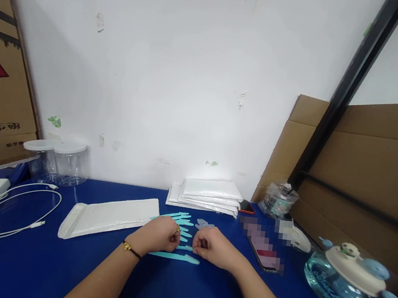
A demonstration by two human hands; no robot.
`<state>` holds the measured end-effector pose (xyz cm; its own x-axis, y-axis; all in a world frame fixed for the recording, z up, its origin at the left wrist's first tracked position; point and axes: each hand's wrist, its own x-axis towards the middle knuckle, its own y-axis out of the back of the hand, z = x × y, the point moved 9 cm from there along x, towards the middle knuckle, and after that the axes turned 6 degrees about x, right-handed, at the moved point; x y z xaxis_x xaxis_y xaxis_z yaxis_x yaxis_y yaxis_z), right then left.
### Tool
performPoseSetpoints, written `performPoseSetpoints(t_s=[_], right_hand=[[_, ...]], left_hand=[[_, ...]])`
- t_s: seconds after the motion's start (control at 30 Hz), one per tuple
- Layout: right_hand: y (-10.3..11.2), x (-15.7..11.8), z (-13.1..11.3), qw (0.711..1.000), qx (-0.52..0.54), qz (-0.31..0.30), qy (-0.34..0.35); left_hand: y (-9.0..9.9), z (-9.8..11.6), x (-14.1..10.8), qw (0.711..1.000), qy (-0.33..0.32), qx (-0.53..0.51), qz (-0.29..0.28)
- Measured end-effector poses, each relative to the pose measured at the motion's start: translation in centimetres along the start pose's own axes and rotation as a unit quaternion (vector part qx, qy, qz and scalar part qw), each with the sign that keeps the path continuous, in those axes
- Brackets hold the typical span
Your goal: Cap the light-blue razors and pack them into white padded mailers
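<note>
Both forearms (96, 273) lie nearest, over the blue table (176, 293), ending in my left hand (159, 235) and my right hand (215, 248), close together but apart. Between them is a slim turquoise strip (185, 247): my left fingers are curled narrowly on its left part, and my right thumb and forefinger pinch its right end (whether anything clear covers that tip, I cannot tell). If I push sideways instead of straight along it, I think the thin end could bend or slip out of so small a grip. A careless nudge from my right knuckles could scatter the clear pieces (203, 224) just beyond them, and my left ones might jog the other turquoise strips (186, 223) fanned out behind. The held strip's long axis runs left to right across my view, nearly level, its right tip pointing into my right fingers. One loose strip (173, 257) lies nearer me, roughly parallel, with its broader end to the right.
</note>
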<state>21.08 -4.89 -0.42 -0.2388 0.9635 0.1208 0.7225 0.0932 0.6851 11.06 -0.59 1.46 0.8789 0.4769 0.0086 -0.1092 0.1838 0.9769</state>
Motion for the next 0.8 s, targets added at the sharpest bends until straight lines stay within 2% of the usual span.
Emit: performPoseSetpoints(t_s=[0.07,0.13,0.27,0.37,0.47,0.6,0.8], right_hand=[[0.2,-0.2,0.2,1.0,0.01,-0.014,-0.004],[1.4,-0.4,0.5,1.0,0.011,0.001,-0.01],[5.8,-1.3,1.8,0.994,-0.052,0.096,-0.034],[7.0,-1.7,2.7,0.989,-0.094,0.101,-0.046],[6.7,-1.6,3.3,0.988,-0.118,0.084,-0.045],[5.7,-1.3,3.7,0.989,-0.128,0.067,-0.039],[3.6,-1.3,5.0,0.996,-0.002,0.021,-0.086]], left_hand=[[-0.2,0.0,-0.1,0.999,0.0,-0.033,-0.02],[-0.1,-0.6,-0.3,0.998,0.012,-0.059,-0.028],[1.3,-3.6,-0.6,0.997,0.064,-0.023,0.031],[1.3,-5.3,-0.7,0.995,0.093,0.011,0.042],[0.4,-5.6,-0.5,0.995,0.096,-0.004,0.016],[0.2,-4.6,-0.5,0.997,0.079,-0.022,0.011],[-0.4,-3.6,-0.7,0.994,0.086,-0.052,-0.033]])
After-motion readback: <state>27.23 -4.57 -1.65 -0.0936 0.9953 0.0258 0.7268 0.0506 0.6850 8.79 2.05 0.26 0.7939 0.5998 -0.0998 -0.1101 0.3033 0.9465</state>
